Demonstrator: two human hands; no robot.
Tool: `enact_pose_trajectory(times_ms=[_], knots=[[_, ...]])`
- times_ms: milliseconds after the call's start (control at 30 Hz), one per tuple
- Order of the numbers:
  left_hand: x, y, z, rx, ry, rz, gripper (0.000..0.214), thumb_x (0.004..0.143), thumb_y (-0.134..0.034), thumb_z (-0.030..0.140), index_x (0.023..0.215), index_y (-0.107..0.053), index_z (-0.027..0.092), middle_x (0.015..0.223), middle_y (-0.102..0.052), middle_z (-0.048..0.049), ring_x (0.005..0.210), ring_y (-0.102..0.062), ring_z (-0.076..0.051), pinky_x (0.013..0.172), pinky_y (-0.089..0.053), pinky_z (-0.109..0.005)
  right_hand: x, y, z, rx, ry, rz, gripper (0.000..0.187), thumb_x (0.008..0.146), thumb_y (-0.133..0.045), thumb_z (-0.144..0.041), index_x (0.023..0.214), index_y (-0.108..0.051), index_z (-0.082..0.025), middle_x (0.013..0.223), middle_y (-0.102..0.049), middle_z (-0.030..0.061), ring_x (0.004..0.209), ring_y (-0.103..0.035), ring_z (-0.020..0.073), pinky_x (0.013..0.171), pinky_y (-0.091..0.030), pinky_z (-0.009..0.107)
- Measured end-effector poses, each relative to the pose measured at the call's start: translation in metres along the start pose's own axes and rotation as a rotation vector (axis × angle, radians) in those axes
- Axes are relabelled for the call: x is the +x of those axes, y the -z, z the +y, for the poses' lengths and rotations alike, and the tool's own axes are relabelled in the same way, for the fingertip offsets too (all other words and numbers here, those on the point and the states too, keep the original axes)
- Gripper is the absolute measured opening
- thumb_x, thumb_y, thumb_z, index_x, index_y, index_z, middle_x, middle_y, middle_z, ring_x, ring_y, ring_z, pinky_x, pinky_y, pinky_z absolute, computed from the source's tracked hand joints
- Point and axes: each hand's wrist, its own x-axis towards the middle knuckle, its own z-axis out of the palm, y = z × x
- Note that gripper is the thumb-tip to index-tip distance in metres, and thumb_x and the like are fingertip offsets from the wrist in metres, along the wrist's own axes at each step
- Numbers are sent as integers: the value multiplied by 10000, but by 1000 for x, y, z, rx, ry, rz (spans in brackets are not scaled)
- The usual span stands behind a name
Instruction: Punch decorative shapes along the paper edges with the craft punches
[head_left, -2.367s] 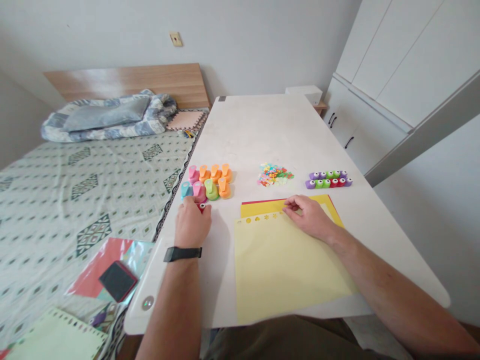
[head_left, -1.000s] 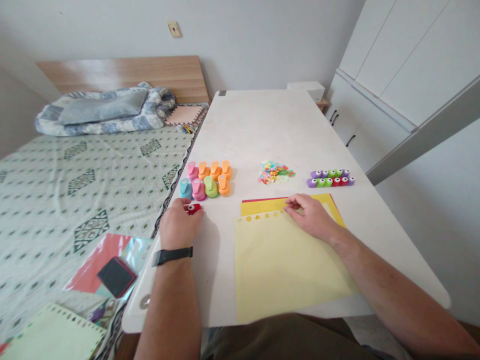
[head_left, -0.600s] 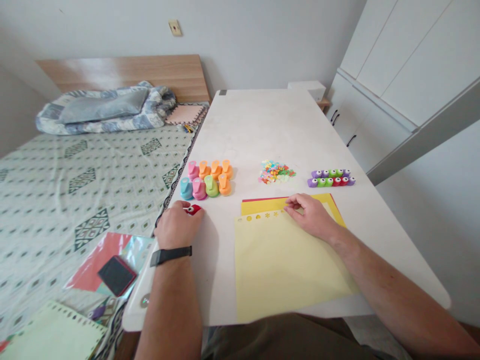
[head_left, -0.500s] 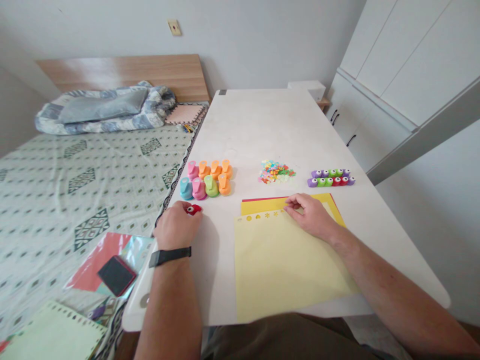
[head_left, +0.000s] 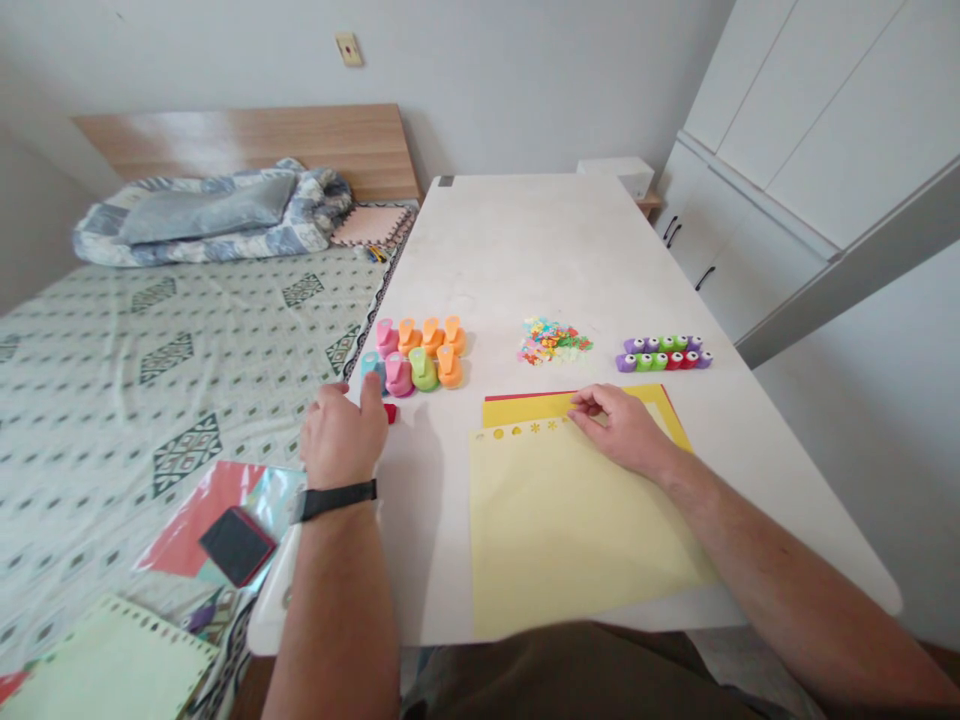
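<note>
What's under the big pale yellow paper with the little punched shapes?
A deeper yellow sheet pokes out past the top edge of the pale yellow paper, with a thin red paper edge showing beyond that. The rest underneath is covered, so I can't see it.

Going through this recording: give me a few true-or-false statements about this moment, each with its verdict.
1. The left hand is gripping the red craft punch. False: the hand is raised with its fingers spread, and the punch sits on the table beside it.
2. The right hand rests on the stacked yellow paper. True.
3. A black wristband circles the left wrist. True.
4. The small purple, green and red craft punches lie on the bed. False: they stand in rows on the white table.
5. Punched shapes run along the upper edge of the top yellow sheet. True.
</note>
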Motion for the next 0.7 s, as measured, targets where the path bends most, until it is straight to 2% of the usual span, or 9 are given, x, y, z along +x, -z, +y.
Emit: enact_pose_trajectory(times_ms=[100, 167, 300, 400, 700], knots=[[7, 7, 16, -59, -28, 6, 779, 970, -277, 670, 1371, -523, 49, 1364, -603, -283, 1345, -525, -415, 1124, -409, -524, 0, -1, 1, -1, -6, -5, 124, 911, -657, -262, 1027, -669, -218, 977, -719, 53, 867, -672, 193, 820, -541, 357], [13, 9, 27, -66, -53, -15, 822, 954, -291, 710, 1382, -530, 50, 1393, -588, -282, 1364, -509, -426, 1135, -399, -538, 0, -1, 3, -6, -10, -8, 129, 911, -656, -263, 1031, -670, -219, 978, -720, 51, 869, -672, 194, 820, -540, 359], [24, 9, 46, -55, -28, -34, 1016, 828, -372, 866, 1405, -516, 43, 1373, -590, -297, 1335, -529, -443, 1089, -445, -533, 1, -2, 3, -11, -21, -10, 138, 911, -654, -273, 1038, -670, -220, 981, -720, 46, 872, -673, 191, 819, -540, 357], [30, 5, 56, -34, -36, -30, 1118, 736, -435, 924, 1428, -483, 46, 1396, -568, -298, 1323, -535, -444, 1067, -460, -525, 1, -2, 3, -4, -20, -11, 139, 916, -649, -279, 1040, -669, -220, 983, -719, 46, 872, -673, 188, 824, -542, 354], [53, 0, 76, 9, -69, -105, 1122, 733, -459, 910, 1407, -472, 14, 1390, -559, -348, 1331, -521, -462, 1071, -437, -526, 0, -3, 5, -1, -21, 3, 155, 908, -657, -284, 1049, -665, -221, 985, -715, 55, 861, -664, 195, 809, -538, 357]])
